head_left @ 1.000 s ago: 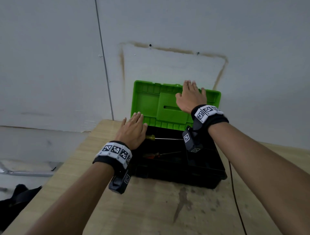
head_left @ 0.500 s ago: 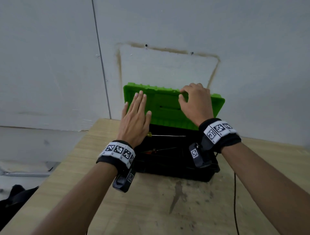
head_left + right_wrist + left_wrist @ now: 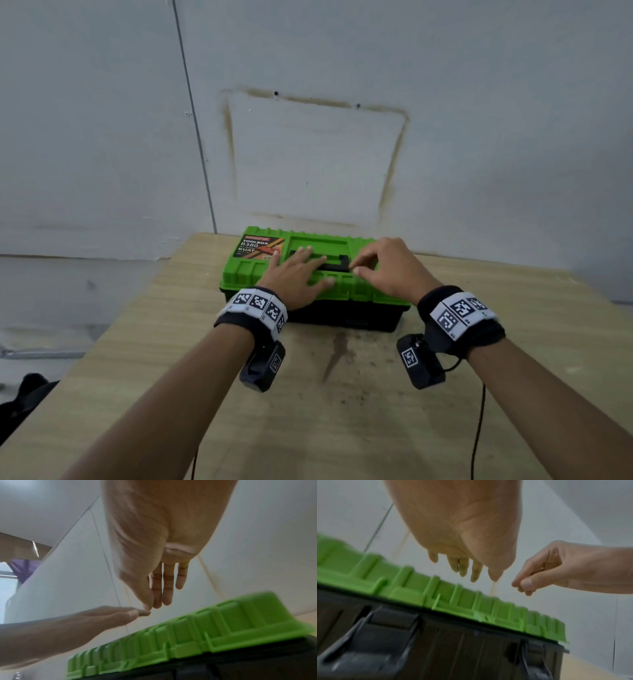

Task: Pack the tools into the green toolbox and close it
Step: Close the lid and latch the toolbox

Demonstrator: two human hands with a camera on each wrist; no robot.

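Note:
The green toolbox lid (image 3: 260, 270) lies down flat on its black base (image 3: 342, 318), so the tools inside are hidden. The black carry handle (image 3: 337, 265) lies folded in the lid's recess. My left hand (image 3: 298, 274) is spread over the lid's middle with straight fingers; I cannot tell whether it touches. My right hand (image 3: 387, 270) hovers just right of the handle, fingers loosely curled, holding nothing. In the left wrist view both hands (image 3: 465, 569) (image 3: 547, 572) hang above the lid (image 3: 402, 582), and two black latches (image 3: 373, 635) (image 3: 534, 660) show on the front wall.
The toolbox stands at the far edge of a wooden table (image 3: 342, 411), against a grey wall (image 3: 308, 154). A thin black cable (image 3: 478, 431) runs over the table at the right. The table's left edge drops off near a dark object (image 3: 24, 394).
The lid was upright, then both hands swung it forward and down; it is now shut on the base. The hands have come off its rim and sit over its top.

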